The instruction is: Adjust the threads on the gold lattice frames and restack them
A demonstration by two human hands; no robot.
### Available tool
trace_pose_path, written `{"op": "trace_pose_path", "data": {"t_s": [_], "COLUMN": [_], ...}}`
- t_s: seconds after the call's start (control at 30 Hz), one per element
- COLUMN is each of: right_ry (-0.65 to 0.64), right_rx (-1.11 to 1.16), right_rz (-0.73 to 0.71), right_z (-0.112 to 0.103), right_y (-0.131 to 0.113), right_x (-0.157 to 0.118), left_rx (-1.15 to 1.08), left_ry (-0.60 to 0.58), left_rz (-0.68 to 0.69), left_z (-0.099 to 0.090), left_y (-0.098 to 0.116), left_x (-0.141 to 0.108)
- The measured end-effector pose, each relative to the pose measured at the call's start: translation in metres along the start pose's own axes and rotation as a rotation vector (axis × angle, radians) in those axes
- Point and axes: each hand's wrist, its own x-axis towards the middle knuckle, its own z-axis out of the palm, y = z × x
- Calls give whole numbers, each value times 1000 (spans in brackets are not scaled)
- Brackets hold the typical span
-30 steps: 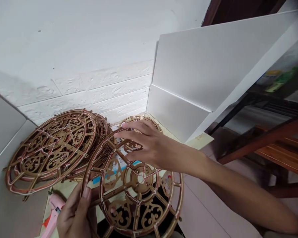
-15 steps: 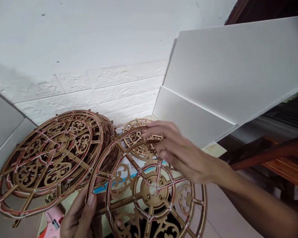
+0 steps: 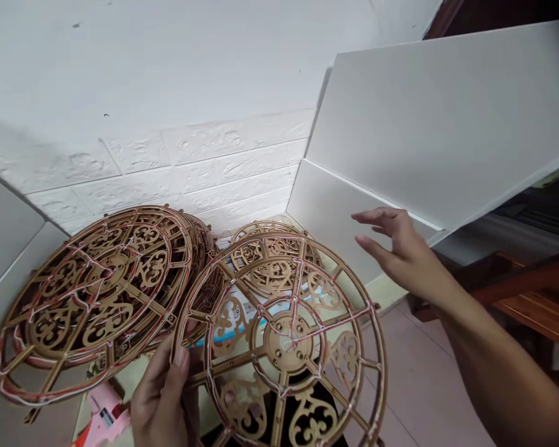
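The left hand (image 3: 163, 397) is gripping the rim of a gold cut-out wheel (image 3: 284, 344) strung with red and white thread, while the right hand (image 3: 403, 251) is pulling away from it, fingers spread open and touching nothing. Just below the left fingers, a pink glue gun (image 3: 105, 416) is lying; beside them, a stack of wheels (image 3: 88, 298) is leaning, with another wheel (image 3: 274, 257) behind, and a white brick wall (image 3: 168, 167) is rising beyond.
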Motion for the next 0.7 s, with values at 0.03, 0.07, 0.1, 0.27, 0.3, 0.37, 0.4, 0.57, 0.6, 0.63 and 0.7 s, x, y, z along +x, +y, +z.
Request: {"op": "trace_pose_path", "data": {"t_s": [0.03,0.07,0.1,0.27,0.3,0.37,0.4,0.57,0.6,0.63,0.7], "right_ry": [29,64,93,234,259,314,346,395,349,273,82], "right_rx": [24,28,18,266,334,399,401,564,648,737,871], "right_rz": [-5,-7,-33,-127,-109,-20,37,383,471,552,651], "right_z": [1,1,2,9,11,14,15,22,24,26,29], "right_y": [-6,-14,-22,-41,-39,-29,-24,-9,-8,-9,-12], "right_x": [-2,-3,-5,-11,-13,-18,-22,-49,-56,-64,-78], "left_rx": [2,14,33,117,109,70,42,-24,-36,-53,-88], "left_ry": [-21,-53,-85,-191,-193,-184,-171,-141,-144,-146,-158], "left_rz": [-5,-19,-31,11,23,36,43,73,79,89,98], "left_z": [2,4,5,4,5,7,9,19,21,22,25], "left_y": [-1,-3,-5,-17,-18,-18,-17,-13,-13,-14,-15], "left_x": [1,2,3,7,6,2,0,-8,-9,-10,-12]}}
